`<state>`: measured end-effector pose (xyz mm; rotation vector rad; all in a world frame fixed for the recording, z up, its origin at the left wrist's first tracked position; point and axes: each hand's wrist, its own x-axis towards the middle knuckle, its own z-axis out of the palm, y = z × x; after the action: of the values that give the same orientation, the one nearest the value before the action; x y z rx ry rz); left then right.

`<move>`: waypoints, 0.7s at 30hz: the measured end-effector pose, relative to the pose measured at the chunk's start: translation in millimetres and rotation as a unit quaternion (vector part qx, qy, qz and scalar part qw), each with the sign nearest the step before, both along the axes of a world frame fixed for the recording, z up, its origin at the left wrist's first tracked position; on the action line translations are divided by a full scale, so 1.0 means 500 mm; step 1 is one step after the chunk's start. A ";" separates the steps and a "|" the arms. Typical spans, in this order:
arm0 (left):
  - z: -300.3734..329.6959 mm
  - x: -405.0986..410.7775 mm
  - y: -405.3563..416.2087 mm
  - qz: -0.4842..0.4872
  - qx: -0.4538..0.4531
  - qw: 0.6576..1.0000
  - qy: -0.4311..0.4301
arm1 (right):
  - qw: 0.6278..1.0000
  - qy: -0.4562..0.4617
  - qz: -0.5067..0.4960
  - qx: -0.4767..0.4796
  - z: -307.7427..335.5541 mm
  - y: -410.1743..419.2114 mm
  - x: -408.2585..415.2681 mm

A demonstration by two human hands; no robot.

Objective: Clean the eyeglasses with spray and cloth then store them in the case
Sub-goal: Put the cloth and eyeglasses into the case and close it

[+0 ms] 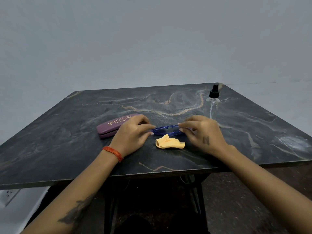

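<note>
— What fills the frame?
— A dark marble-patterned table (pixel 168 102), streaked with tan and white veins, set against a plain grey-blue wall (pixel 135 39).
— And below the table?
— Black metal legs (pixel 195 188) under its near edge, over a dark speckled floor (pixel 244 200). A white power socket (pixel 10 195) shows beneath the table's left corner.

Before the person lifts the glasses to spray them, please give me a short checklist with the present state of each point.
1. Left hand pinches one end of the eyeglasses: ok.
2. Right hand pinches the other end: ok.
3. Spray bottle upright, at the far right of the table: ok.
4. Cloth lies just in front of the eyeglasses: ok.
5. Case open for storing: not ok, it is closed.
6. Liquid in the bottle: cannot tell.
</note>
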<state>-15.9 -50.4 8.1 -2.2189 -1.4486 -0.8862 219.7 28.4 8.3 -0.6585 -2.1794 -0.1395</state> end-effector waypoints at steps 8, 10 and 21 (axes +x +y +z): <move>0.025 -0.080 -0.048 0.089 0.015 0.992 -0.084 | 0.963 0.177 0.040 -0.200 0.078 -0.024 -0.109; 0.028 -0.108 -0.056 0.115 0.005 0.989 -0.089 | 0.964 0.169 0.047 -0.199 0.085 -0.026 -0.152; -0.017 -0.203 -0.075 0.157 -0.153 0.956 -0.195 | 0.963 -0.197 0.076 -0.167 0.052 -0.009 -0.335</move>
<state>-117.3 -88.0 -0.6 -1.9944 -2.1825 -1.0893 52.4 23.9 34.6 -0.6894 -2.6614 0.2003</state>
